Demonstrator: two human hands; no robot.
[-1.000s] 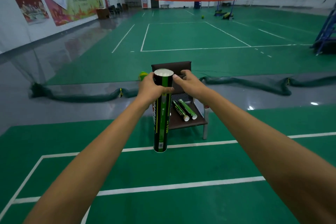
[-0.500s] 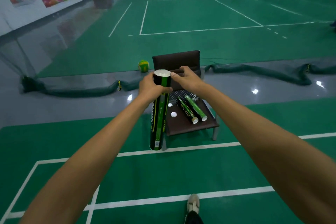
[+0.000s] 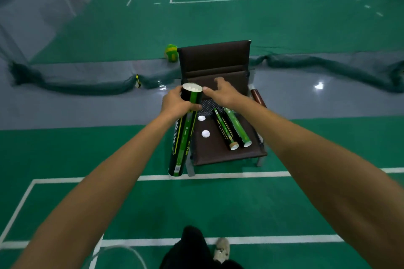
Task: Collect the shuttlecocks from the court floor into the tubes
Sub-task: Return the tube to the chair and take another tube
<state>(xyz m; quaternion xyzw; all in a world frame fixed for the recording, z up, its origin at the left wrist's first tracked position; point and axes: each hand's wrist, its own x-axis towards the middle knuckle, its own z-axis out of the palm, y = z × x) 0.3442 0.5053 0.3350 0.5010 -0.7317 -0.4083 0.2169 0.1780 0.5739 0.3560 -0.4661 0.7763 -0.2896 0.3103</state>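
My left hand (image 3: 177, 102) grips a tall black-and-green shuttlecock tube (image 3: 183, 137) near its open top, where white shuttlecock feathers show inside. The tube hangs upright in front of a brown chair (image 3: 214, 61). My right hand (image 3: 222, 91) hovers just right of the tube's rim with fingers spread and relaxed, a fingertip at the rim. Two more tubes (image 3: 231, 129) lie side by side on the chair seat. Two white round caps (image 3: 205, 133) lie on the seat beside them.
A green net (image 3: 87, 85) lies bunched along the grey floor strip behind the chair. A green-yellow ball (image 3: 171, 52) sits behind the chair's left corner. A reddish-brown tube (image 3: 258, 98) leans at the chair's right side. My foot (image 3: 221, 249) stands on the green court.
I have stepped closer to the chair and the view has tipped downward. My right hand has lifted slightly off the tube's top and spread its fingers. The left hand keeps holding the tube.
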